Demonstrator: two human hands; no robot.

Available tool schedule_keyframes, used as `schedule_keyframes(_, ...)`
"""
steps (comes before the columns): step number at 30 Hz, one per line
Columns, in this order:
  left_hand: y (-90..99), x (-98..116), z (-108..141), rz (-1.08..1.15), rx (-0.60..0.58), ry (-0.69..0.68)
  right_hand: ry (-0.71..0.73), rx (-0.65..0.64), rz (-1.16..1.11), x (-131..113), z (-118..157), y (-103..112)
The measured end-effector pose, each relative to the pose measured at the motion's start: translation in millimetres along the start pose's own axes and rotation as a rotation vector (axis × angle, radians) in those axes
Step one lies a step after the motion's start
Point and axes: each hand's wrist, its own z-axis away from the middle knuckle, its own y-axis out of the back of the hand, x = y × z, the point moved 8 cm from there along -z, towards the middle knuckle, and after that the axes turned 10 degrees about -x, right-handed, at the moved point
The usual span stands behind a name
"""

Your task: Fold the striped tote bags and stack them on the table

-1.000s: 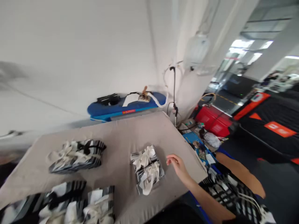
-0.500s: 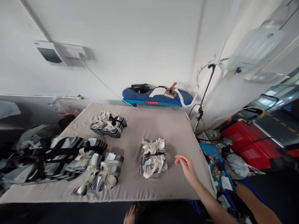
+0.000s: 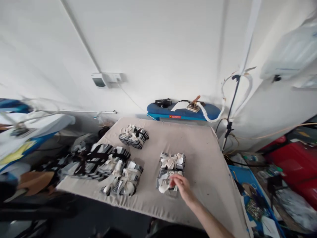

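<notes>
My right hand [image 3: 181,185] reaches in from the lower right, over the nearer of two striped cloth bundles [image 3: 160,174]. Its fingers are bent together at the cream ribbon [image 3: 163,185] tied around that bundle; the fingertips are slightly blurred. Just behind, touching or nearly touching it, lies the second striped bundle [image 3: 171,161] with its own cream bow. Both rest on the beige cloth-covered table [image 3: 198,155]. My left hand cannot be made out.
More tied bundles [image 3: 128,178] lie on the table's left, another pair [image 3: 133,136] farther back. Behind the table stands a blue ironing board [image 3: 158,109] with an iron [image 3: 194,105] and white hose. A blue tray [image 3: 250,178] of odds and ends is at the right.
My right hand has moved left onto the nearer bundle's ribbon. The view has turned left, and my left hand, earlier at the bottom edge, is no longer clearly seen.
</notes>
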Motion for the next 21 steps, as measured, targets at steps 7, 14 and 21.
schedule_keyframes(7, 35.2, 46, 4, 0.292, -0.070, -0.125, -0.582, -0.885, -0.428, 34, -3, -209)
schedule_keyframes(14, 30.9, 58, -53, 0.811, -0.189, -0.206, -0.698, -0.883, -0.759, 33, 7, -206)
schedule_keyframes(21, 22.2, 40, -61, 1.213, -0.123, -0.209, -0.707, -0.782, -0.728, 33, -6, -201)
